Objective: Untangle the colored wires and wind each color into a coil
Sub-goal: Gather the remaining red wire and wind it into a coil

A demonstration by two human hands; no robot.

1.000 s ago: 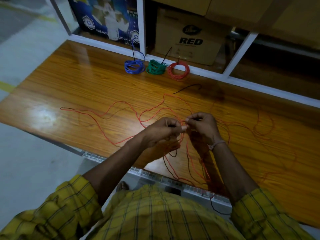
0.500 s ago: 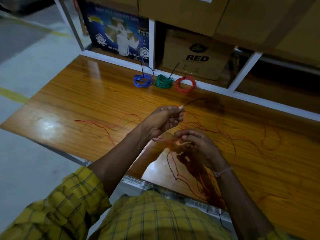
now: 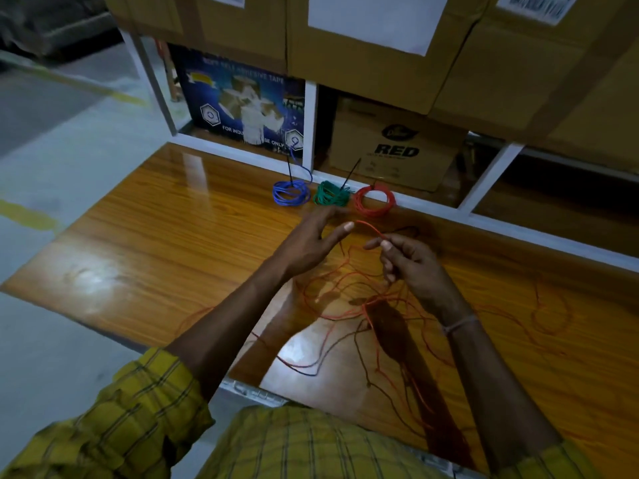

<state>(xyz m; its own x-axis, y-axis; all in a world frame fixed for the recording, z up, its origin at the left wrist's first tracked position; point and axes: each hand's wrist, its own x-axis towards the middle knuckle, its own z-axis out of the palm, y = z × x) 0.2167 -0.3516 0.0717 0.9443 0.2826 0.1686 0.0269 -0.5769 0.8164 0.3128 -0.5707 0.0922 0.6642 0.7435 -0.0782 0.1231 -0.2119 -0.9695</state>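
The loose red wire (image 3: 368,227) is looking thin, light and floppy, so it is best pinched near its free end and fed along, never yanked, since snags are likely being hidden in the tangle (image 3: 349,299). That end is being pinched by the right hand (image 3: 411,264) between thumb and forefinger, while the left hand (image 3: 311,236) is being held open just beside it, fingers straight, its thumb possibly touching the tip, hard to tell. The rest is lying spread on the desk (image 3: 155,236) under both hands.
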